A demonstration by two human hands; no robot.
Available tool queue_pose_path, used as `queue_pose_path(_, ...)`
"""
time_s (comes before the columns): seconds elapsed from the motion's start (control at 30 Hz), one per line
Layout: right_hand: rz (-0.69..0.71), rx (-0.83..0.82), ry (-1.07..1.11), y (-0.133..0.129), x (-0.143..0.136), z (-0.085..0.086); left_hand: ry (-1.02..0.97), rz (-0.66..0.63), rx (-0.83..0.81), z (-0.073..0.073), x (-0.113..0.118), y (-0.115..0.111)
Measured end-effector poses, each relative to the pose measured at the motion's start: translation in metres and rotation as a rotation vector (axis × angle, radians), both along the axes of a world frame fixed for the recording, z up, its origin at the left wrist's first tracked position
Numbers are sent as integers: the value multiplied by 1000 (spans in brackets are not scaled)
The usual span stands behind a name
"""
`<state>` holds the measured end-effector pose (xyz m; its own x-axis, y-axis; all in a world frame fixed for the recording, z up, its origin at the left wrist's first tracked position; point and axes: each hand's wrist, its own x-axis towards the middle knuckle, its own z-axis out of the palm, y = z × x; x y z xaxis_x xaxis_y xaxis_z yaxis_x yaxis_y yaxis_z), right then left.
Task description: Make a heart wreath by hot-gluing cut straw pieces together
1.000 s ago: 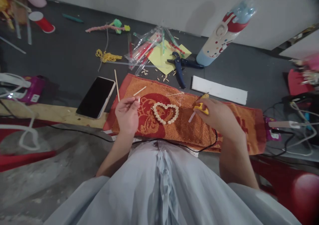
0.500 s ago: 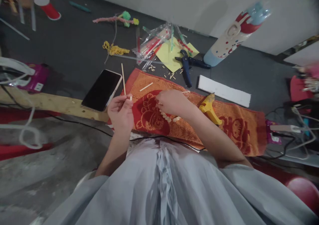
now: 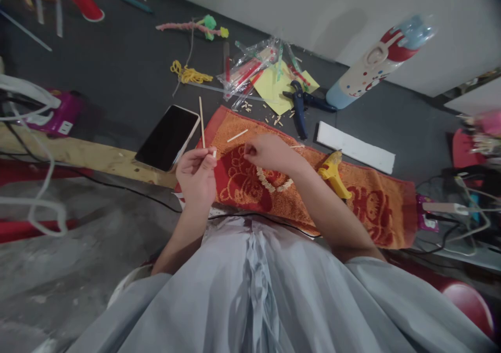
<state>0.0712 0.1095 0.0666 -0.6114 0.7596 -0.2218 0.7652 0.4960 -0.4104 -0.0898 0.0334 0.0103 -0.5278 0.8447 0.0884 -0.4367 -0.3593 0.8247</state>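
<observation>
My left hand [image 3: 198, 173] pinches a small pale piece [image 3: 214, 154] between thumb and fingertips, beside a long thin stick [image 3: 201, 121]. My right hand [image 3: 266, 152] has its fingers closed above the orange and red towel [image 3: 305, 204]; what they hold, if anything, is hidden. Partly under that hand lies a curved chain of small pale pieces [image 3: 270, 187]. A short stick [image 3: 237, 135] rests on the towel between the hands. The yellow glue gun [image 3: 334, 174] lies on the towel to the right of my right forearm.
A black phone [image 3: 168, 138] lies left of the towel. Behind it are dark blue cutters [image 3: 299, 108], yellow paper [image 3: 270, 89], plastic packets [image 3: 248, 71] and scattered small bits [image 3: 277, 120]. A white strip [image 3: 356, 147] and a bottle [image 3: 364, 74] stand or lie to the right.
My right hand has lifted off the chain of pale pieces and drawn slightly back, with its fingers curled, so more of the chain shows. My left hand still pinches the small piece.
</observation>
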Motion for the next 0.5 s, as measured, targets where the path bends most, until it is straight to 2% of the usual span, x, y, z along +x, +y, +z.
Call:
queue_pose_path(0.13, -188, -210, 664, -3, 11, -7, 1, -22, -15, 3, 7, 1)
queue_pose_path(0.2, -291, -318, 912, -11, 13, -7, 15, -39, 7, 7, 12, 2)
queue_pose_path(0.37, -456, -434, 1275, -34, 9, -2, 66, -45, 93, 20, 28, 4)
queue_pose_path(0.5, -588, -414, 1447, -47, 0, 2, 129, 10, 153, 29, 41, 5)
